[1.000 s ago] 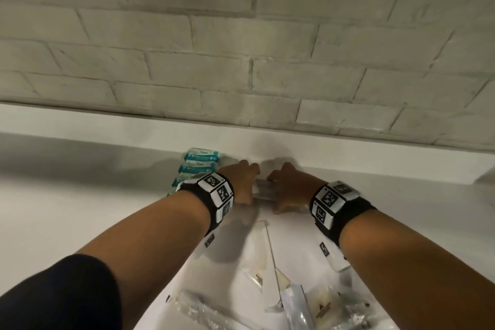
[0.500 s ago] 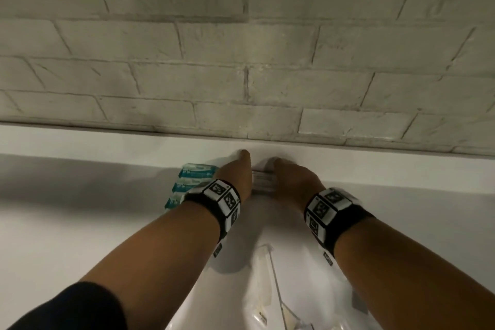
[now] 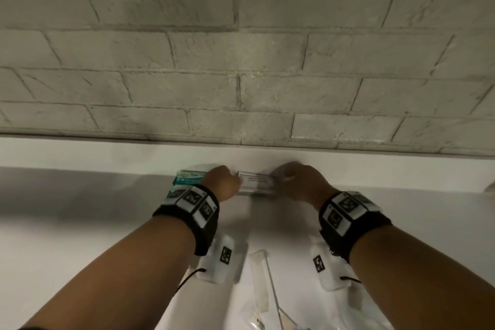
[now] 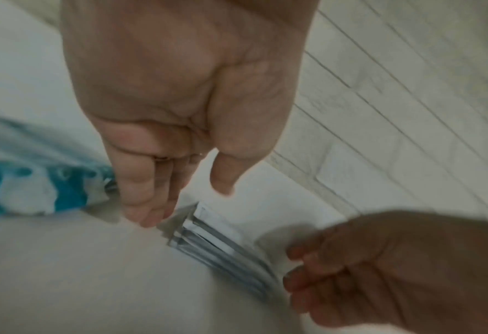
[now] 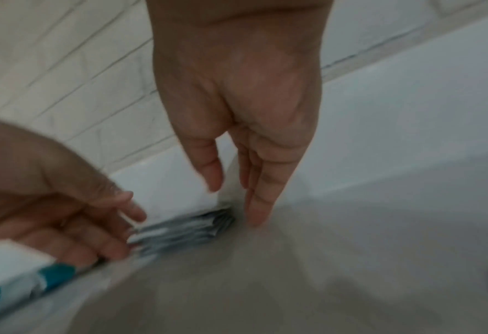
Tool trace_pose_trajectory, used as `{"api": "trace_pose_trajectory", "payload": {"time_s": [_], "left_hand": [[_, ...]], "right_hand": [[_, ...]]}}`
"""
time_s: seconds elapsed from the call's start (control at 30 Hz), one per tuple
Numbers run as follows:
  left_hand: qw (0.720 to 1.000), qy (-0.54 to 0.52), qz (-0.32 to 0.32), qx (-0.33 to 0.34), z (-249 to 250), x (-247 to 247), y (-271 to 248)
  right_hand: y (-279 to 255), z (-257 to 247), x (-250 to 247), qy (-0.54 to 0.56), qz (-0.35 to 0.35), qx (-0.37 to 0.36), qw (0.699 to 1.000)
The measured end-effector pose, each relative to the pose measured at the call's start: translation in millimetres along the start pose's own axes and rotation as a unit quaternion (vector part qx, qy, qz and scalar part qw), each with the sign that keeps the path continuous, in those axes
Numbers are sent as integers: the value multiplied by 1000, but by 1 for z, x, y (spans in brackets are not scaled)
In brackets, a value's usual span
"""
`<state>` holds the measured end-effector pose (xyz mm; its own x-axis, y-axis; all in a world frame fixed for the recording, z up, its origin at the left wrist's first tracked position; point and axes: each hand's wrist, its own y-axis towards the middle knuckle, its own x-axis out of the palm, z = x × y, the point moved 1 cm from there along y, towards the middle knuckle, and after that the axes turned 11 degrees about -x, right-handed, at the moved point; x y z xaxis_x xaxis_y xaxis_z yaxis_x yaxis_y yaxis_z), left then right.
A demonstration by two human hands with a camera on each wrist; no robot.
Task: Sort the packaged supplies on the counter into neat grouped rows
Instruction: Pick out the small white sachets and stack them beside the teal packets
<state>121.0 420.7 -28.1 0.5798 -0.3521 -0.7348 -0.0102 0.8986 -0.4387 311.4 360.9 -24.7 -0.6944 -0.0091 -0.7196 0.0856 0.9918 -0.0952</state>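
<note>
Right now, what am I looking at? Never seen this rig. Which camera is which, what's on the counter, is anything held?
No machine: a person's two bare hands, with tagged bands carrying a camera on each wrist. The wide picture comes from a head camera; the other two look along each hand. The left hand and right hand flank a small stack of white packets on the white counter by the brick wall, fingers straight, squaring it rather than gripping. Teal packets lie to its left; clear wrapped items lie nearer the person.
</note>
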Motion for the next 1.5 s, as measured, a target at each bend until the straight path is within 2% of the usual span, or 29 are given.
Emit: {"api": "trace_pose_trajectory", "payload": {"time_s": [0.07, 0.13, 0.2, 0.37, 0.57, 0.63, 0.7, 0.77, 0.83, 0.9, 1.0, 1.1, 1.17, 1.23, 1.33, 1.4, 1.5], "left_hand": [[993, -110, -43, -17, -5, 1, 3], [959, -264, -87, -59, -7, 7, 4], [936, -326, -99, -84, -5, 12, 8], [940, -313, -105, -89, -1, 18, 13], [945, -299, -97, -84, -2, 15, 4], [967, -237, -72, -63, -2, 10, -10], [989, -143, -43, -9, -2, 5, -36], [993, -103, -27, 51, 0, 0, -64], [992, -24, -70, 103, -1, 0, -101], [972, 91, -152, 157, -7, 6, -135], [911, 251, -214, 250, -28, 23, -167], [865, 387, -179, 263, -54, 41, -181], [860, 410, -151, 263, -71, 43, -190], [862, 409, -136, 268, -87, 39, -198], [865, 422, -116, 244, -102, 33, -213], [871, 421, -103, 230, -109, 30, -226], [881, 417, -79, 208, -115, 27, -243]], "right_hand": [[-2, 10, -1, 169, 36, 77, 982], [-5, 11, 5, 302, 46, 127, 944], [-5, 8, 13, 351, 38, 129, 926], [0, -1, 24, 362, 23, 124, 924], [-9, -1, 18, 317, 25, 121, 940], [-23, -2, 10, 269, 15, 136, 953], [-47, -7, -5, 173, -38, 135, 975], [-67, -13, -20, 60, -98, 88, 989], [-96, -15, -35, -62, -134, 30, 989], [-126, -12, -43, -139, -144, 7, 980], [-169, 2, -37, -231, -166, 7, 959], [-208, 10, -22, -262, -240, 5, 935], [-227, 8, -13, -284, -282, -7, 916], [-237, 3, -6, -306, -254, -24, 917], [-243, -9, 10, -324, -151, -39, 933], [-246, -20, 24, -312, -111, -28, 943], [-250, -34, 47, -283, -138, 18, 949]]}}
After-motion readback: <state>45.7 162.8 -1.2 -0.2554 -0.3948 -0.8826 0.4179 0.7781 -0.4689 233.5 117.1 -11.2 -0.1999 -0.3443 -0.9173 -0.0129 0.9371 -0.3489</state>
